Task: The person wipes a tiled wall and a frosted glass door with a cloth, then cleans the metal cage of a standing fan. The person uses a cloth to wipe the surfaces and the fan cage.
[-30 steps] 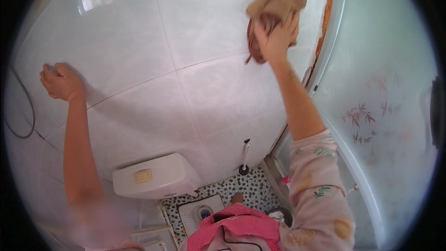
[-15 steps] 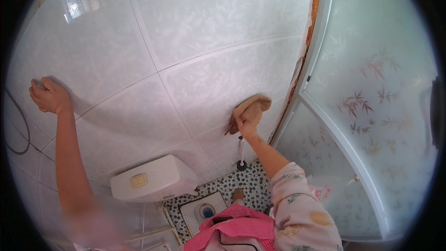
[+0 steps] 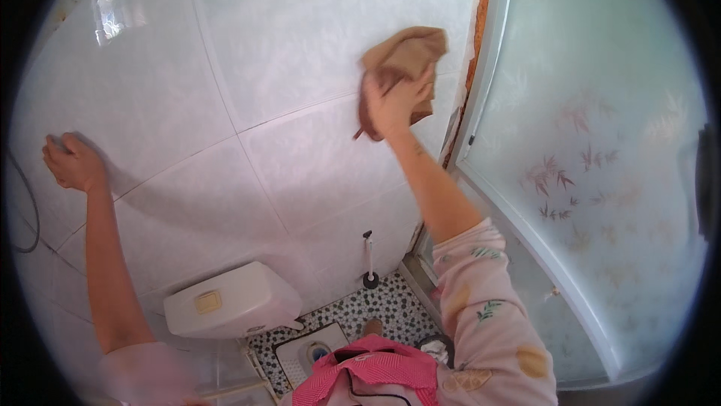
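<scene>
Pressed against the upper right part of the tiled wall [image 3: 300, 38] is a brown cloth [image 3: 411, 51], with my right hand [image 3: 394, 103] on it. Part of the cloth folds out above my fingers, and a darker edge hangs beside my thumb. At the far left my left hand [image 3: 73, 164] rests on the same wall, its fingers curled into a loose fist. I see nothing in it.
Below the wall stand a white cistern [image 3: 233, 299], a squat toilet [image 3: 304, 357] and a white-handled plunger-like tool [image 3: 369, 259] on a pebble-patterned floor [image 3: 405, 307]. A frosted shower door [image 3: 601, 143] rises at right; a dark hose [image 3: 30, 211] hangs left.
My right hand has slid the cloth up the wall, from above the tool to beyond the tile seam. My left hand stays on the wall. The view has shifted slightly.
</scene>
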`<state>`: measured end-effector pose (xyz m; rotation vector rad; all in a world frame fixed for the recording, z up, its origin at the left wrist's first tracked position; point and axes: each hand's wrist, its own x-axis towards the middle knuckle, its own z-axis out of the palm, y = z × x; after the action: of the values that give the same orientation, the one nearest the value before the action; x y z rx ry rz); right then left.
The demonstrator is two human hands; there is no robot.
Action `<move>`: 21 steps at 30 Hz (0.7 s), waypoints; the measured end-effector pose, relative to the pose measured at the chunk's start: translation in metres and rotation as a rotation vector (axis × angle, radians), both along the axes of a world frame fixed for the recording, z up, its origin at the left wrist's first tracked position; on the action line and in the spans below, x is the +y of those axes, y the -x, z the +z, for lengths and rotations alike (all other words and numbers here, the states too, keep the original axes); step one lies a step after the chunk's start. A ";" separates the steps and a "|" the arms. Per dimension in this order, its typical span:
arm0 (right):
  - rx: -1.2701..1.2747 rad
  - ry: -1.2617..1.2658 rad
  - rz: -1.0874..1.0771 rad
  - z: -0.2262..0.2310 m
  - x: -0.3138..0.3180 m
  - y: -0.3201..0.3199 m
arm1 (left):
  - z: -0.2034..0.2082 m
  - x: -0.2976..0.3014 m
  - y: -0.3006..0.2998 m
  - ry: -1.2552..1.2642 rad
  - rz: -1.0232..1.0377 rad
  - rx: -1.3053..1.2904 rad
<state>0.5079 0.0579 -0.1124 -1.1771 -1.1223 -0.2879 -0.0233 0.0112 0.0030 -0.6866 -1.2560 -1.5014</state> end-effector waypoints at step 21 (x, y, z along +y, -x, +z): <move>-0.157 -0.314 -0.027 0.125 0.016 -0.049 | -0.007 -0.017 -0.022 -0.066 -0.242 0.072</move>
<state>0.5570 0.0739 0.0124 -0.9026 -1.1493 -0.5651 -0.0009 -0.0061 -0.0039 -0.8653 -1.0935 -1.6909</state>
